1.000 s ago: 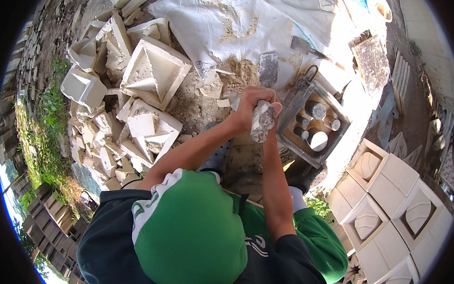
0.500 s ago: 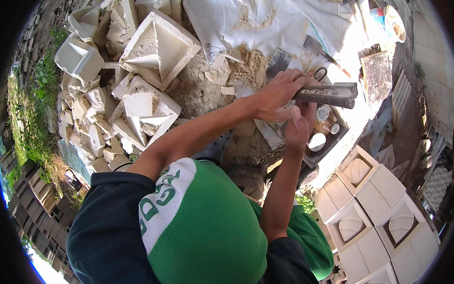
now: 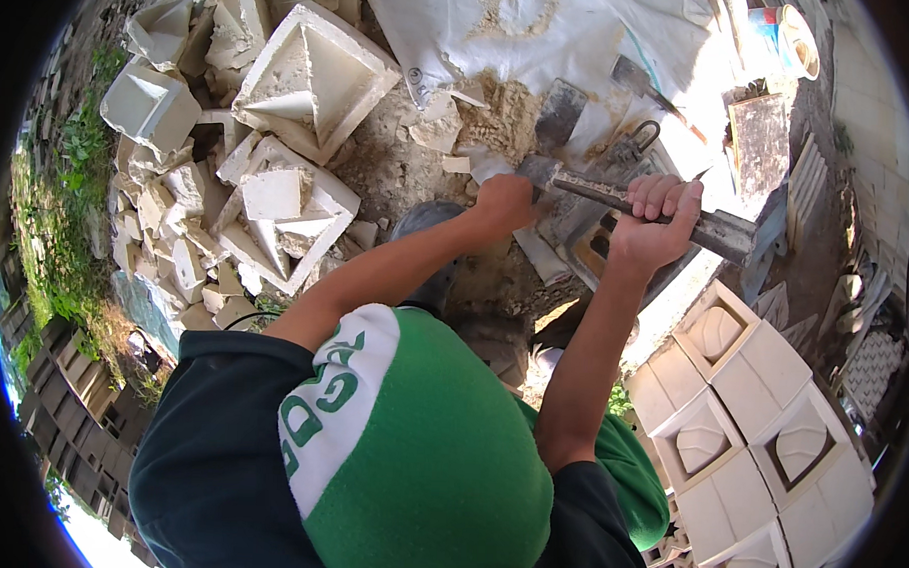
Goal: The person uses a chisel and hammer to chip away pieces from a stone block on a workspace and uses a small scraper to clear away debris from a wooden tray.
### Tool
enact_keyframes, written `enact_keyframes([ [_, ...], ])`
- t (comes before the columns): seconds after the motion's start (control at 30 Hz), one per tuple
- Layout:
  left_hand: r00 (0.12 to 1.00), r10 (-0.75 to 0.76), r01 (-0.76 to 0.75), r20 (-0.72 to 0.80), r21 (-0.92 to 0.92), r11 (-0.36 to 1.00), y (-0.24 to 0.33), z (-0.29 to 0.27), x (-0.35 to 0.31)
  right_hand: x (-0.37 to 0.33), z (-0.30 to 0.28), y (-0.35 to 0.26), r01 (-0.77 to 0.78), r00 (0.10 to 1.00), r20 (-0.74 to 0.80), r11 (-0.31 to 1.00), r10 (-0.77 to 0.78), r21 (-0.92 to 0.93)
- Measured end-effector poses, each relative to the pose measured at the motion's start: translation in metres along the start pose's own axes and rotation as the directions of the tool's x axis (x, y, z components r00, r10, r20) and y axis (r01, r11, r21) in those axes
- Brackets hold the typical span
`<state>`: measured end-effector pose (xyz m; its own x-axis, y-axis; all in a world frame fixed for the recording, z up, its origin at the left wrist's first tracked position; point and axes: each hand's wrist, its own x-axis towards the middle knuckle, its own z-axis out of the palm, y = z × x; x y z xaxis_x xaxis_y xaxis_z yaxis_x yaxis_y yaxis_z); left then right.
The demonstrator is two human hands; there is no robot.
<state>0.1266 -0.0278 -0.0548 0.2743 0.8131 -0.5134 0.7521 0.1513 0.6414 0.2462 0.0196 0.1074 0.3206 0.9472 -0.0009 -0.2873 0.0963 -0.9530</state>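
Observation:
My right hand [image 3: 659, 223] wraps around a long, dark grey metal bar [image 3: 728, 237], ridged along its length and crusted with pale residue. The bar slants from upper left to lower right. At its left end shows a flat grey metal piece [image 3: 539, 171]; I cannot tell if it is separate. Against that piece my left hand [image 3: 505, 204] is closed in a fist, and what its fingers hold is hidden. Below the bar lies a dark metal mould frame [image 3: 588, 251], partly covered by my right hand and arm.
Broken cream-coloured cast blocks [image 3: 316, 84] heap up on the left. A white sheet [image 3: 584, 28] spreads at the back, with a square dark plate [image 3: 560, 115] and a trowel [image 3: 637, 78] nearby. Patterned blocks [image 3: 736, 394] stand in rows at lower right. A bucket [image 3: 798, 41] sits far right.
My left hand has left the middle of the bar and moved left, closing into a fist. My right hand has come up around the bar, which now tilts down to the right.

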Motion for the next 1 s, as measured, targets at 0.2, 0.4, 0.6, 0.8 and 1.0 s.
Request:
enact_keyframes([
  [0.2, 0.996, -0.087, 0.086, -0.033, -0.044, 0.995, -0.002, 0.006, 0.0, -0.009, 0.008, -0.006, 0.081, 0.996, 0.032, 0.996, -0.08, -0.025],
  [0.4, 0.99, -0.127, 0.126, -0.054, -0.03, 0.992, 0.003, 0.002, -0.001, -0.008, 0.021, -0.059, 0.238, 0.969, 0.045, 0.968, -0.242, 0.083],
  [0.6, 0.994, -0.105, 0.098, -0.003, -0.339, 0.936, -0.013, -0.011, 0.004, -0.023, 0.01, -0.073, 0.357, 0.928, 0.044, 0.918, -0.369, 0.175],
  [0.8, 0.969, -0.089, 0.21, 0.231, -0.582, 0.785, -0.013, -0.073, -0.026, -0.04, -0.017, -0.055, 0.308, 0.951, -0.031, 0.947, -0.306, 0.087],
  [1.0, 0.986, -0.091, 0.044, -0.138, -0.315, 0.948, -0.028, -0.119, -0.103, -0.044, -0.021, -0.037, 0.255, 0.965, -0.077, 0.965, -0.25, 0.064],
])
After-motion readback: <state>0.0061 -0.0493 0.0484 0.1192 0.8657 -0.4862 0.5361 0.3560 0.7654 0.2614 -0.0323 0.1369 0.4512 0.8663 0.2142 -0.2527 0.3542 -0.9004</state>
